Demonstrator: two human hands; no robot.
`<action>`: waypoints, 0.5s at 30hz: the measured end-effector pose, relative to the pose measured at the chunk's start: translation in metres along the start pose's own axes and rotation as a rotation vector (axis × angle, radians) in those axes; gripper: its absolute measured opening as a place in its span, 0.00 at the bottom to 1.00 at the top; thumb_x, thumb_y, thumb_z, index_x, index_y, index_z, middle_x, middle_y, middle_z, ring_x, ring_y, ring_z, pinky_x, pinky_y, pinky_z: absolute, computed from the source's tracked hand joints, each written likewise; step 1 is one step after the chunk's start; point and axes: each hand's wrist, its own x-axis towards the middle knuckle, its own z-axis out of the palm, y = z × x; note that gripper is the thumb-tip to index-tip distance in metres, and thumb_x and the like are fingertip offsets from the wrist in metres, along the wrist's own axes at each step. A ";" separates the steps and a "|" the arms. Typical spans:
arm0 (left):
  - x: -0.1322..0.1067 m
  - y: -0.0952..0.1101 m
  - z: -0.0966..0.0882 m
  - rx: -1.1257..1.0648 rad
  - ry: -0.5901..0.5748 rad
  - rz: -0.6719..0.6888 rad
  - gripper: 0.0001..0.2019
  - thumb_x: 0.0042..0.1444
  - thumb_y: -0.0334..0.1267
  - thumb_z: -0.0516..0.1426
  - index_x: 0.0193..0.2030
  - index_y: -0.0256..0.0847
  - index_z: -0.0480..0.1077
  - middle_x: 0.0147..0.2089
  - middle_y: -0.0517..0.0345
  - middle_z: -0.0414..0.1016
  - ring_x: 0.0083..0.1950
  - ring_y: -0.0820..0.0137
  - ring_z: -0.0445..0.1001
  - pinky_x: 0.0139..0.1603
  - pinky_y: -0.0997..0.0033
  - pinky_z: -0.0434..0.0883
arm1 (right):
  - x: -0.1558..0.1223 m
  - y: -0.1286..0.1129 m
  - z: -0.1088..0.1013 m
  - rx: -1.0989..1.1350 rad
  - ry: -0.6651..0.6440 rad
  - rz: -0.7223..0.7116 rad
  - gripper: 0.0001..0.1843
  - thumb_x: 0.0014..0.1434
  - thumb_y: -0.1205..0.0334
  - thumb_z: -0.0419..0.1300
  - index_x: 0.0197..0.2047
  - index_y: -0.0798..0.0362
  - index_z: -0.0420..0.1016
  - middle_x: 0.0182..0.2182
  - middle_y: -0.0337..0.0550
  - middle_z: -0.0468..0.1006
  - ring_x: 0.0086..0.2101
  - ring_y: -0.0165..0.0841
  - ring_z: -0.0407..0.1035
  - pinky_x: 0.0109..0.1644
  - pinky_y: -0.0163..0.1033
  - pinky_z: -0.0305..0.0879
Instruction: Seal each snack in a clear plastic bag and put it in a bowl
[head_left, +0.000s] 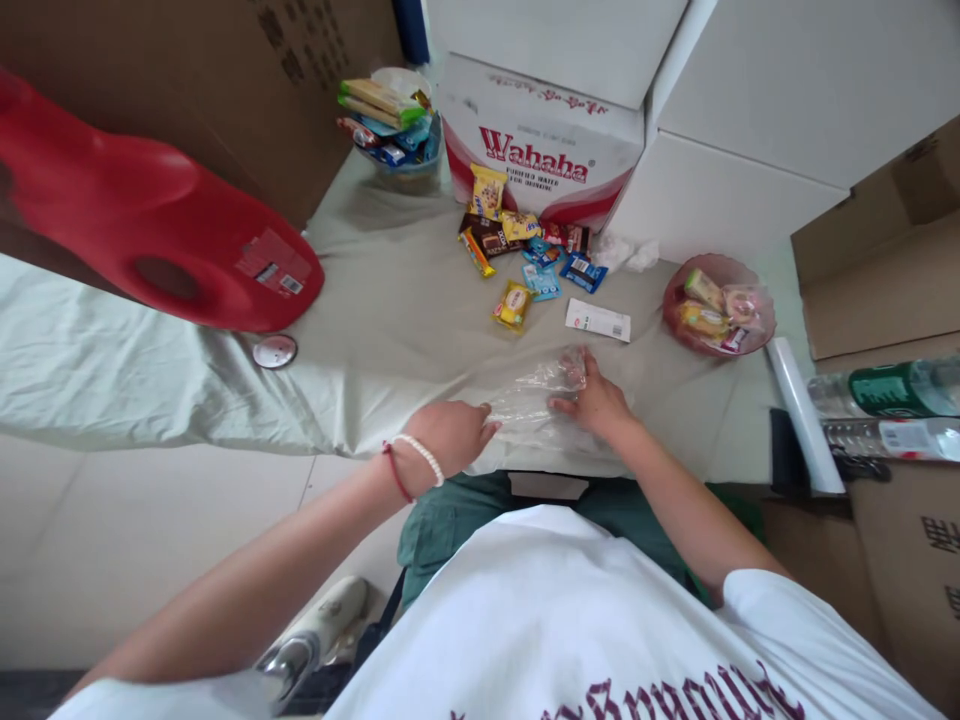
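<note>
Bag [534, 392]: clear, flat on cloth [390, 300] at near edge, long axis left-right, spanning both hands. Left hand [448, 436]: curled at left end, grasp on film unclear. Right hand [596, 402]: fingers spread, pressing right end. Snacks [517, 250] beyond, apart.

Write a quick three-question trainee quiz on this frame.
1. True or false: the left hand and the right hand both touch the clear plastic bag.
2. The pink bowl holds: A) wrapped snacks B) bottles C) nothing.
3. Fill in: the white box behind the loose snack pile reads ____.
Key: 1 true; 2 A; 3 Wahaha.
</note>
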 end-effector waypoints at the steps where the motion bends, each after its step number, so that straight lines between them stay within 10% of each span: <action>1: 0.002 0.009 -0.005 0.040 -0.004 0.012 0.23 0.72 0.45 0.45 0.53 0.37 0.78 0.43 0.37 0.84 0.46 0.48 0.84 0.43 0.55 0.76 | -0.002 -0.004 0.000 -0.008 -0.003 0.004 0.45 0.64 0.44 0.67 0.78 0.40 0.56 0.81 0.49 0.39 0.63 0.57 0.70 0.61 0.58 0.74; 6: 0.010 0.053 -0.004 0.010 0.091 0.039 0.18 0.65 0.26 0.47 0.54 0.32 0.75 0.44 0.36 0.81 0.45 0.51 0.84 0.44 0.53 0.78 | -0.005 -0.018 -0.004 -0.056 0.020 -0.018 0.45 0.63 0.50 0.67 0.78 0.39 0.56 0.81 0.50 0.41 0.60 0.55 0.73 0.55 0.56 0.77; 10: 0.028 0.083 0.033 -0.535 0.418 0.209 0.25 0.63 0.33 0.57 0.68 0.40 0.64 0.59 0.40 0.73 0.49 0.60 0.81 0.52 0.56 0.80 | 0.000 -0.018 -0.003 -0.030 0.013 -0.076 0.41 0.65 0.55 0.65 0.78 0.38 0.57 0.80 0.51 0.44 0.56 0.54 0.77 0.53 0.58 0.78; 15: 0.076 0.065 0.070 -0.839 0.843 0.135 0.15 0.64 0.32 0.51 0.55 0.41 0.70 0.61 0.43 0.72 0.64 0.61 0.74 0.64 0.53 0.76 | 0.008 0.001 0.017 0.084 0.073 -0.228 0.38 0.63 0.59 0.67 0.74 0.48 0.64 0.79 0.58 0.44 0.61 0.56 0.73 0.61 0.60 0.74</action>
